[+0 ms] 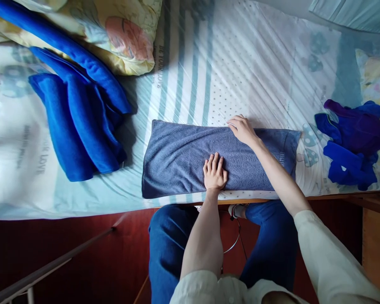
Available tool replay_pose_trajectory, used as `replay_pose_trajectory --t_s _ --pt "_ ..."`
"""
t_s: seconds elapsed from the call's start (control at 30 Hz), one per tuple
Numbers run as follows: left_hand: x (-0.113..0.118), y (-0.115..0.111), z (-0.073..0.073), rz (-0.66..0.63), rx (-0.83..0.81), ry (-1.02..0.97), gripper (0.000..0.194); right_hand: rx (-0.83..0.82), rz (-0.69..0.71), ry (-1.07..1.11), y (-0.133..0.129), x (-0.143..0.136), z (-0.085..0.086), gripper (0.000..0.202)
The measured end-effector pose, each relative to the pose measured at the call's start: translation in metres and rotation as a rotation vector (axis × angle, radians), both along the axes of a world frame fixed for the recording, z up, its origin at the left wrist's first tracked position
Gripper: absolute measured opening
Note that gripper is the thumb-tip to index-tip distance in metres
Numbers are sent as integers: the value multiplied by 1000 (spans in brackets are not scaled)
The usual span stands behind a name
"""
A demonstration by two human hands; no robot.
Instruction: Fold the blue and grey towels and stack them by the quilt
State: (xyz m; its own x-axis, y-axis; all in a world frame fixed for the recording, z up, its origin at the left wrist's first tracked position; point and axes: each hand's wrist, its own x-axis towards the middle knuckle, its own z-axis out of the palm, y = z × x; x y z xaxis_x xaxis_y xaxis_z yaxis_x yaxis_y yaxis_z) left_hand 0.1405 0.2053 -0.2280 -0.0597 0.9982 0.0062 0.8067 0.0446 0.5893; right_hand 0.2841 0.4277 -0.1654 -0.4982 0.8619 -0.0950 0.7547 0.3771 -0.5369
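A grey-blue towel [183,156] lies spread as a long rectangle along the near edge of the bed, with a few wrinkles on its left half. My left hand [215,173] rests flat on the middle of the towel, fingers spread. Over the towel's far edge reaches my right hand [241,130], its fingers loosely extended and slightly bent, touching the cloth near that edge. Nothing shows gripped in either hand. Faint stitched lettering [281,159] marks the towel's right end.
Folded bright blue towels [79,122] lie on the left beside a yellow floral pillow [129,38]. A crumpled blue and purple cloth pile [354,139] sits at the right. Beneath everything is a patterned bedsheet [190,63]. A metal rail [63,257] stands at lower left.
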Motion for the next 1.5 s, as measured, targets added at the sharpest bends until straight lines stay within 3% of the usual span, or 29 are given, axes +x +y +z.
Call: replay_pose_trajectory --t_s 0.2,0.37,0.57,1.17,1.5 --pt "0 1 0 -10 -14 18 58 -112 167 33 29 -49 -13 19" --pt "0 1 1 -21 -3 39 57 -131 226 5 37 -83 -15 16" --pt "-1 1 -2 -39 14 86 57 -163 284 -104 41 -103 -16 20" --pt "-2 0 -5 -43 30 76 58 103 55 -129 10 -120 -43 33" --pt "-1 -1 -14 -60 85 134 46 66 198 -11 12 -184 -43 35"
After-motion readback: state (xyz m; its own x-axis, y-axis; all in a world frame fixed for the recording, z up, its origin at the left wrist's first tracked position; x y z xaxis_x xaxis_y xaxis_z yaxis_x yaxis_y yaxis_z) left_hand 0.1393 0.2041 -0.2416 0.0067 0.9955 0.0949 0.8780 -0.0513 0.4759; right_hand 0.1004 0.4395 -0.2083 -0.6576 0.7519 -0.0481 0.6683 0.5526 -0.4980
